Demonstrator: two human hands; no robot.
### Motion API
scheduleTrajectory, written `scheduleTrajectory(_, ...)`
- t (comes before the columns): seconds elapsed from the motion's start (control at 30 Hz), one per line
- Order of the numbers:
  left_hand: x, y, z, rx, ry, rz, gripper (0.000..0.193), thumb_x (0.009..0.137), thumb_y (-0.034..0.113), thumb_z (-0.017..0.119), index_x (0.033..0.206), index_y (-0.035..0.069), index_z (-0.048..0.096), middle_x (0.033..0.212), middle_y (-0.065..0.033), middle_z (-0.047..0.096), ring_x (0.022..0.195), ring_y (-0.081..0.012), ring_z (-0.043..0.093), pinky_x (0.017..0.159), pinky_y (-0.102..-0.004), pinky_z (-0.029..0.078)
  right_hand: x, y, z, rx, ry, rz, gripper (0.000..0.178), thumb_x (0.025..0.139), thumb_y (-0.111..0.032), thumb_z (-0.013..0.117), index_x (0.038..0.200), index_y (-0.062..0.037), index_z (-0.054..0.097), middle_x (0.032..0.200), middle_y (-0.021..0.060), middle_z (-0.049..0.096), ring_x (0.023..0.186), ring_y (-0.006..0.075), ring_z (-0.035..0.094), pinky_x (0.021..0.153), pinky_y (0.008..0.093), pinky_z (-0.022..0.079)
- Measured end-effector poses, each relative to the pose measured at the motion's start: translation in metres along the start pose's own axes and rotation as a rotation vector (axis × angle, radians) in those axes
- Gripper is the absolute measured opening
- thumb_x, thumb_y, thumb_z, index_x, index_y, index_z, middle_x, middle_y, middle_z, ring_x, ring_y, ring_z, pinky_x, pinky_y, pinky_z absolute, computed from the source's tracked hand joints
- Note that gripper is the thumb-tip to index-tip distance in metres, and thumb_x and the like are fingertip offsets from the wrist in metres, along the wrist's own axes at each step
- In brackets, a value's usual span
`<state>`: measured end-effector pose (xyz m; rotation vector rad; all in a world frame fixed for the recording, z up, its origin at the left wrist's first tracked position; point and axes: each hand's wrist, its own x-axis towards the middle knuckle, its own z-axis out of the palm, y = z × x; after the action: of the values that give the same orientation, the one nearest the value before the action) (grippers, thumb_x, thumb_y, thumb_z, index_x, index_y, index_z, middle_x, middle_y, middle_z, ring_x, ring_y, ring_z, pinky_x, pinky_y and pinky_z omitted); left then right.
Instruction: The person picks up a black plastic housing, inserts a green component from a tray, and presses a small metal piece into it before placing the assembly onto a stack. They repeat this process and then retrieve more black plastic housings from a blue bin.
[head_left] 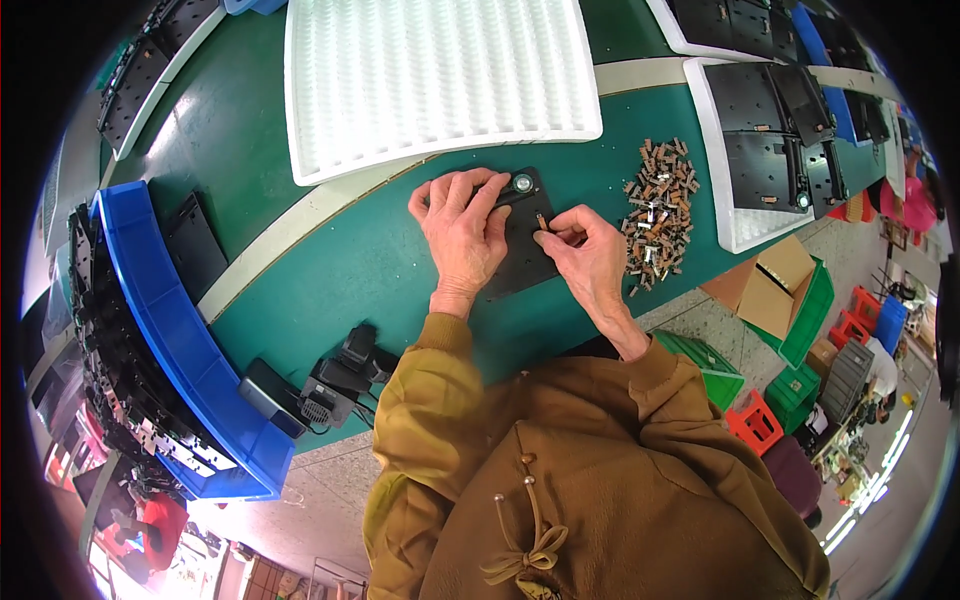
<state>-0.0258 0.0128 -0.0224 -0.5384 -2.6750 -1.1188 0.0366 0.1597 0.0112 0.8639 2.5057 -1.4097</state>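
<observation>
A flat black panel [519,255] lies on the green table in front of me. At its far edge is a black bar-like part with a round shiny end [523,183]. My left hand [460,232] is closed around this part, its fingers curled over the near end and the thumb beside it. My right hand [588,258] pinches a small brown piece [541,220] between thumb and forefinger, just over the panel's right side. To the right of that hand lies a heap of similar small brown and silvery pieces [660,212].
A white ribbed foam tray [440,75] stands beyond my hands. Another white tray [737,235] at right holds black panels [760,170]. A long blue bin [165,290] with black parts is at left, near black power adapters [345,375]. Green crates [700,365] stand on the floor.
</observation>
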Motion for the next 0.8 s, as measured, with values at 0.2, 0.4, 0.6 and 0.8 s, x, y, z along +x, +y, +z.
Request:
scheduleTrajectory(0.2, 0.001, 0.001, -0.001, 0.001, -0.005, -0.002, 0.035, 0.066, 0.007, 0.072, 0.101, 0.015, 0.070, 0.103, 0.0033, 0.062, 0.101, -0.0212, 0.055, 0.097, -0.0444, 0.033, -0.003, -0.005, -0.001, -0.001, 0.010, -0.012, 0.016, 0.074, -0.015, 0.078, 0.080, -0.0061, 0.065, 0.071, 0.0041, 0.066, 0.059, 0.0171, 0.063, 0.057, 0.0315, 0.048)
scheduleTrajectory(0.4, 0.000, 0.001, -0.001, -0.008, -0.005, 0.000, 0.036, 0.066, 0.006, 0.073, 0.102, 0.014, 0.070, 0.102, 0.0026, 0.062, 0.101, -0.0215, 0.055, 0.097, -0.0439, 0.033, -0.004, 0.002, -0.004, 0.014, 0.005, -0.018, 0.018, 0.074, -0.013, 0.078, 0.084, -0.0056, 0.066, 0.076, 0.0048, 0.066, 0.064, 0.0176, 0.063, 0.060, 0.0322, 0.050)
scheduleTrajectory(0.6, 0.000, -0.002, -0.005, -0.014, -0.008, 0.018, 0.038, 0.066, 0.006, 0.073, 0.103, 0.012, 0.069, 0.102, 0.0011, 0.062, 0.101, -0.0222, 0.055, 0.095, -0.0428, 0.033, -0.011, 0.013, -0.013, -0.021, -0.021, -0.107, 0.036, 0.073, -0.011, 0.078, 0.105, -0.0042, 0.065, 0.092, 0.0085, 0.067, 0.077, 0.0204, 0.064, 0.067, 0.0336, 0.051)
scheduleTrajectory(0.8, 0.007, -0.001, -0.012, -0.044, -0.051, 0.028, 0.039, 0.067, 0.004, 0.072, 0.105, 0.011, 0.068, 0.103, -0.0019, 0.062, 0.101, -0.0247, 0.056, 0.094, -0.0426, 0.035, -0.010, 0.010, -0.021, 0.047, -0.195, -0.028, 0.038, 0.074, -0.009, 0.075, 0.110, -0.0024, 0.065, 0.091, 0.0112, 0.070, 0.077, 0.0222, 0.067, 0.070, 0.0339, 0.053)
